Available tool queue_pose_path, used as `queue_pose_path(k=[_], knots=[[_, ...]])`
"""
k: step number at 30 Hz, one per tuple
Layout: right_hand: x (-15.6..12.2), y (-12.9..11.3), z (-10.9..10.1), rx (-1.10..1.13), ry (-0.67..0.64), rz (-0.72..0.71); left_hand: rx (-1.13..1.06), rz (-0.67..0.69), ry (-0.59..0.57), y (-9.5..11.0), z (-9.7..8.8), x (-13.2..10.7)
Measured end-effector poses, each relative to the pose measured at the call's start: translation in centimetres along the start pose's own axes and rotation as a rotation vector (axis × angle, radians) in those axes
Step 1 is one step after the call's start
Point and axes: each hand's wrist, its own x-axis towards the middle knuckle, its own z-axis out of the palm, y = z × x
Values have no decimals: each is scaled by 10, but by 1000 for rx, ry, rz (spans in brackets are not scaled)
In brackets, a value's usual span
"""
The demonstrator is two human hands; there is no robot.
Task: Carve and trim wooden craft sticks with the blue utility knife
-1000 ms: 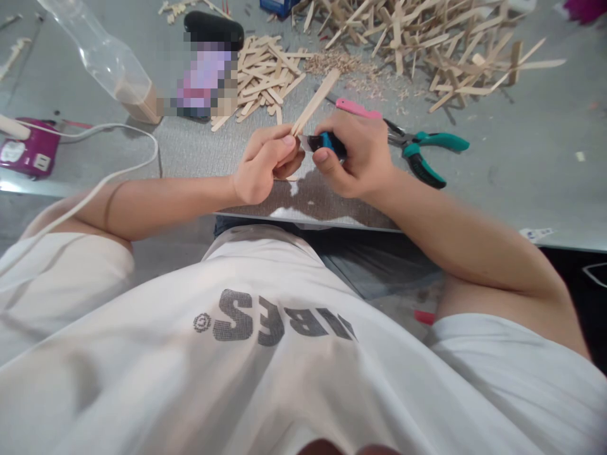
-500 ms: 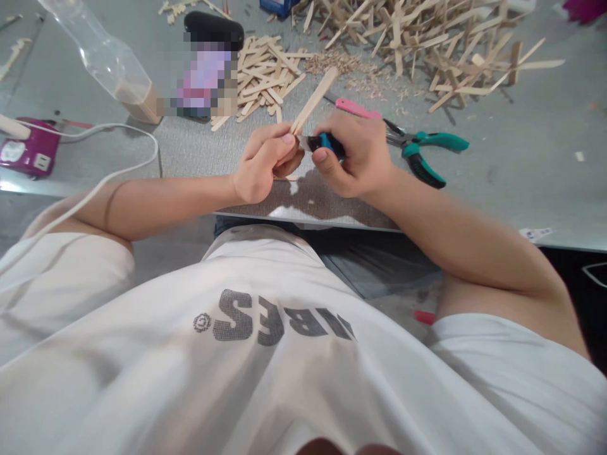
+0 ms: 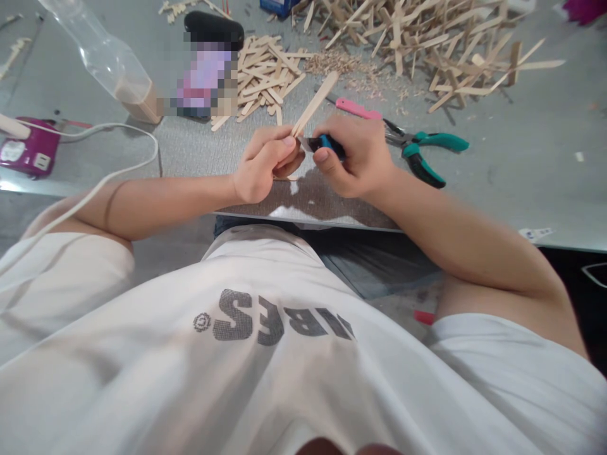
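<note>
A flat wooden craft stick (image 3: 317,102) slants up and away from my left hand (image 3: 265,159), which is closed around its lower end. My right hand (image 3: 353,155) is wrapped round a utility knife (image 3: 327,144) with a black and blue handle. The short blade points left and meets the stick, or lies just beside it, at my left fingertips; exact contact is too small to tell. Beyond the hands lies a loose pile of craft sticks (image 3: 265,79). Right of my right hand rest pliers with green and black handles (image 3: 422,155) and a pink-handled tool (image 3: 358,108).
Wood shavings (image 3: 334,63) are scattered behind the hands. A large heap of joined sticks (image 3: 417,38) fills the back right. At left stand a clear bottle (image 3: 137,98), a phone (image 3: 203,79), a black case (image 3: 213,30) and a purple device (image 3: 31,148). A white cable (image 3: 154,148) crosses my left arm.
The craft stick's free end has tipped slightly downward. Both hands stay in nearly the same place, with the knife still at the stick's lower end.
</note>
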Motion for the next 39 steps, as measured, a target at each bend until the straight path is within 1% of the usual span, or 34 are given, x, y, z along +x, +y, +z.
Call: queue_pose_path(k=[3, 7, 12, 14, 16, 18, 20, 26, 28, 30, 32, 33, 35, 39], knots=[[3, -7, -4, 23, -24, -7, 9, -15, -70, 3, -3, -1], [5, -13, -9, 44, -54, 21, -30, -26, -171, 10, -4, -2], [6, -11, -16, 58, -117, 77, -18, -121, -305, 16, -11, 0], [7, -8, -18, 58, -103, 32, -5, -155, -354, 15, -15, 1], [8, -6, -20, 50, -90, -21, -5, -157, -388, 13, -19, 2], [9, -5, -22, 52, -103, -24, -15, -144, -410, 12, -21, 3], [10, -4, -23, 55, -137, 19, -28, -156, -426, 10, -23, 4], [9, 4, -22, 125, -205, 162, -5, -320, -495, 13, -26, 8], [9, 5, -23, 100, -234, 128, -1, -359, -530, 17, -26, 8], [9, 5, -24, 64, -251, 37, -14, -368, -530, 21, -24, 7], [10, 3, -25, 36, -235, -29, -55, -359, -518, 23, -22, 6], [10, 3, -25, 28, -223, -36, -88, -353, -512, 24, -21, 6], [11, 2, -24, 21, -209, -6, -162, -357, -516, 24, -20, 6], [9, 4, -18, 72, -181, 85, -282, -420, -543, 23, -21, 6]])
